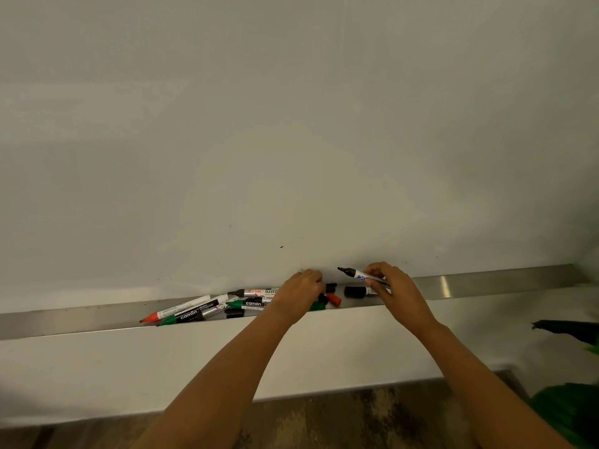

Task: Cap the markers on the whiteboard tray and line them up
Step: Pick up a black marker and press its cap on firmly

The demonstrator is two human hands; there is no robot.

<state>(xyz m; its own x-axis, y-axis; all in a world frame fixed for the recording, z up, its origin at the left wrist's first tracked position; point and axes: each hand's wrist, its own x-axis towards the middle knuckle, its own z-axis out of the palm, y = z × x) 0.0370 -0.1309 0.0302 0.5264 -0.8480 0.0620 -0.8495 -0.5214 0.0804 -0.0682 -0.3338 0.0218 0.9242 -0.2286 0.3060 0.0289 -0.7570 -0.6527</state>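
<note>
Right hand (pixel 393 288) pinches an uncapped black marker (pixel 358 274), tip pointing left, just above the metal tray (pixel 486 283). Left hand (pixel 299 294) is curled down over the loose caps (pixel 334 299) mid-tray; whether those fingers grip anything, I can't tell. Left of that hand, a jumbled marker heap (pixel 207 309), partly hidden under the wrist. A capped marker (pixel 356 291) lies below the right hand, half covered.
</note>
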